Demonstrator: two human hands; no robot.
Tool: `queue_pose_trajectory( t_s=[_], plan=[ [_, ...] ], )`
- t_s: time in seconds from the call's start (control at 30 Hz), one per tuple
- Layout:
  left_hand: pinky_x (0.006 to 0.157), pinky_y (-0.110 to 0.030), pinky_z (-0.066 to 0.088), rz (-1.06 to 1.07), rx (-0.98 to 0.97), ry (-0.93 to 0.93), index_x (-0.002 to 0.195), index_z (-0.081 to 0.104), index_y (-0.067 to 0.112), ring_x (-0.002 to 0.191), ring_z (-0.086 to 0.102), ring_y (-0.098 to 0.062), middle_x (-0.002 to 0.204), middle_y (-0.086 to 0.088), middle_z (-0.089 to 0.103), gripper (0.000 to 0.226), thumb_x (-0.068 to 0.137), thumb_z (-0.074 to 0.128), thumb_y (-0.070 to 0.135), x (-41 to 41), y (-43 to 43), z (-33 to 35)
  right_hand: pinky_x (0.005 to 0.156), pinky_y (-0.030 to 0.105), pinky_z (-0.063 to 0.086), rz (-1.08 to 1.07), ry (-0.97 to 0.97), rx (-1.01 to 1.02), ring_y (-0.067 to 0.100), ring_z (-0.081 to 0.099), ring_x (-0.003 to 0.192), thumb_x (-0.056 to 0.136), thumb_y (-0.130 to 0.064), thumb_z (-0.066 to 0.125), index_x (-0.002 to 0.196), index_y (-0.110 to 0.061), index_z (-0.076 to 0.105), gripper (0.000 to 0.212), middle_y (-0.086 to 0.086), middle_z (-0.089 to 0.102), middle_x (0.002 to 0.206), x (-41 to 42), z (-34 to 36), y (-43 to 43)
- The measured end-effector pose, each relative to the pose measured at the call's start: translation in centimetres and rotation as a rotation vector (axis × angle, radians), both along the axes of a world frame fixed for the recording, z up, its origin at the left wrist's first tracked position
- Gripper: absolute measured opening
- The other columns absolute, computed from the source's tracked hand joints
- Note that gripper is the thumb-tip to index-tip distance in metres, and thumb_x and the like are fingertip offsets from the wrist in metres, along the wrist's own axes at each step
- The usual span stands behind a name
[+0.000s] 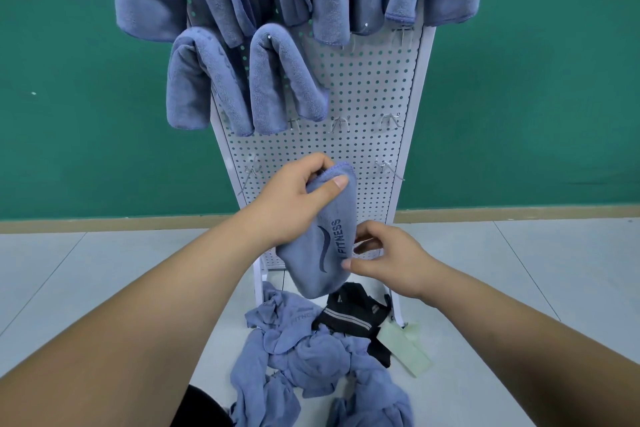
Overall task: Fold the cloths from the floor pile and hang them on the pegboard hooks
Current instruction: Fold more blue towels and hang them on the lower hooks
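fingers (317,163) of left hand (294,201) pinch folded cloth (322,246) at top; right hand (391,260) curls beside it, hold unclear. risk: fold may slip open before reaching free hook (389,166).

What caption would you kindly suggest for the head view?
Left hand grips, right hand pinches a folded cloth before the pegboard, above the floor pile.

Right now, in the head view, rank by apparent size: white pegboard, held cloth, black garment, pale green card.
1. white pegboard
2. held cloth, though its nearness to the camera enlarges it, so its lead over the garment is unsure
3. black garment
4. pale green card
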State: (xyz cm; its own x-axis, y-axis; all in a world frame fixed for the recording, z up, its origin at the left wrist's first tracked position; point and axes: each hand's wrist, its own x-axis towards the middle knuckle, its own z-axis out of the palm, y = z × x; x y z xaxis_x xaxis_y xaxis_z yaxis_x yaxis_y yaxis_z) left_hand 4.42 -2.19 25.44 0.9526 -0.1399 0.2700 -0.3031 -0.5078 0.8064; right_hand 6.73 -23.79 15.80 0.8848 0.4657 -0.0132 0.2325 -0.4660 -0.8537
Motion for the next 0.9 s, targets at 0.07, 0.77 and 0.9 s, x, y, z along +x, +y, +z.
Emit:
queue_pose_trajectory(
  t_s=[0.07, 0.77, 0.9],
  plan=[
    [0.069, -0.032, 0.039, 0.020, -0.032, 0.010, 0.096, 0.063, 0.011, 0.074, 0.048, -0.013, 0.087, -0.024, 0.061, 0.020, 0.103, 0.067, 0.029, 0.1, 0.4, 0.0, 0.094, 0.033, 0.056, -0.049, 0.012, 0.055, 0.006, 0.068, 0.105, 0.080, -0.028, 0.090, 0.106, -0.026, 0.065, 0.036, -0.012, 0.073, 0.107, 0.2, -0.4, 0.1],
    [0.084, -0.041, 0.055, 0.110, -0.186, -0.195, 0.098, 0.072, 0.020, 0.085, 0.062, -0.009, 0.092, -0.003, 0.073, 0.006, 0.102, 0.070, 0.025, -0.4, 1.4, 3.2, 0.061, 0.031, 0.042, -0.220, 0.009, -0.331, 0.017, 0.052, 0.066, 0.080, -0.053, 0.086, 0.083, -0.010, 0.060, 0.050, -0.004, 0.057, 0.072, 1.9, -1.5, -3.1],
    [0.084, -0.030, 0.051, 0.079, -0.311, -0.192, 0.101, 0.072, 0.016, 0.085, 0.061, -0.010, 0.091, 0.003, 0.070, 0.011, 0.103, 0.068, 0.026, -0.6, 0.2, 4.7, 0.099, 0.042, 0.056, -0.389, 0.256, 0.098, 0.015, 0.067, 0.110, 0.082, -0.062, 0.081, 0.132, -0.024, 0.056, 0.068, -0.006, 0.068, 0.122, 1.2, -1.3, -1.8]
  ],
)
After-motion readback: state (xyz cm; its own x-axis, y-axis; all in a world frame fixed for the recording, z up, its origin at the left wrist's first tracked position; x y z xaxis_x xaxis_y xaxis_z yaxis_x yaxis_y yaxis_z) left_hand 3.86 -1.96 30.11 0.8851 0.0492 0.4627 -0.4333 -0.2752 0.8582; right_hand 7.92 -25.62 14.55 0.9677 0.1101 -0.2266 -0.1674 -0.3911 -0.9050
